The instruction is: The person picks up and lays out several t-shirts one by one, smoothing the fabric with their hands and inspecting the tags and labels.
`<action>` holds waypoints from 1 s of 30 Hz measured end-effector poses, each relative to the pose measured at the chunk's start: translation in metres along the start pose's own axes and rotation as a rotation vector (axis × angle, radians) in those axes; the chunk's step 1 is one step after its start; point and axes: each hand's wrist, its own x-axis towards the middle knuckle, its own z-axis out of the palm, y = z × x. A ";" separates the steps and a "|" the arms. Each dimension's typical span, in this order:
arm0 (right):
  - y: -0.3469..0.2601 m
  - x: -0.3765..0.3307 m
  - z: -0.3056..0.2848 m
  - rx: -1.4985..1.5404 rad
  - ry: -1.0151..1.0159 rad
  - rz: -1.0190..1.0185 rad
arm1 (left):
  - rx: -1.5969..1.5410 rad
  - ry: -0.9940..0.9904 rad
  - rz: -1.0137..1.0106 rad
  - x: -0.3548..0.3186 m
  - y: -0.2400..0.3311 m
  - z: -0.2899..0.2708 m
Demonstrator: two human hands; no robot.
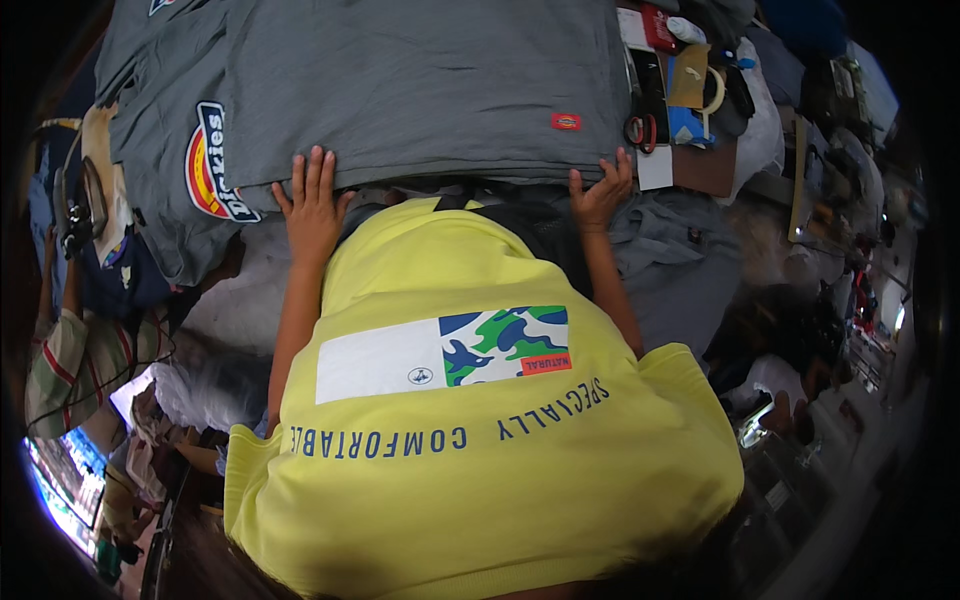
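Note:
A dark grey folded garment (430,90) lies spread over the work surface, with a small red label (566,121) near its lower right edge. My left hand (312,205) rests on the garment's lower left edge, its fingers stretched and apart. At the lower right corner my right hand (601,195) touches the edge with its fingers spread. Neither hand grips anything. Just left of my left hand is more grey cloth bearing a colourful patch (212,160) in red, yellow and white.
Right of the garment lie scissors (640,132) with red-and-black handles, a tape roll (714,90), brown card (704,168) and a white paper piece (656,168). More grey cloth (670,255) sits beyond my right forearm. At left is another person in a striped shirt (75,365).

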 end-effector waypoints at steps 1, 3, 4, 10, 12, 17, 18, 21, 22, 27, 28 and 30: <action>0.001 -0.001 -0.001 0.070 0.007 0.025 | 0.003 -0.012 -0.001 -0.001 -0.001 0.001; 0.004 -0.001 0.000 0.219 0.032 0.061 | 0.004 0.005 0.002 -0.002 -0.001 0.003; 0.004 0.001 0.000 0.295 0.048 0.078 | 0.005 0.015 0.002 -0.001 -0.001 0.004; 0.001 0.003 -0.005 0.305 0.040 0.110 | -0.003 0.035 0.021 0.000 0.000 0.004; 0.000 0.004 -0.005 0.316 0.056 0.098 | 0.006 0.033 0.025 0.001 0.000 0.002; 0.002 0.011 -0.020 0.218 0.030 0.133 | -0.075 0.031 0.059 0.011 0.010 -0.036; 0.003 0.018 -0.023 0.151 0.045 0.138 | -0.094 0.088 0.044 0.021 0.004 -0.046; -0.001 0.063 -0.033 0.148 0.135 0.162 | -0.172 0.289 -0.066 0.059 -0.034 -0.069; -0.001 0.084 -0.030 0.227 0.099 0.205 | -0.206 0.366 -0.149 0.078 -0.052 -0.069; 0.004 0.176 0.039 0.231 -0.092 0.239 | -0.434 0.122 -0.628 0.147 -0.129 -0.026; 0.000 0.185 0.053 0.149 -0.170 0.243 | -0.403 0.143 -0.586 0.153 -0.137 -0.015; 0.003 0.196 0.055 0.225 -0.257 0.342 | -0.339 0.184 -0.484 0.169 -0.145 -0.006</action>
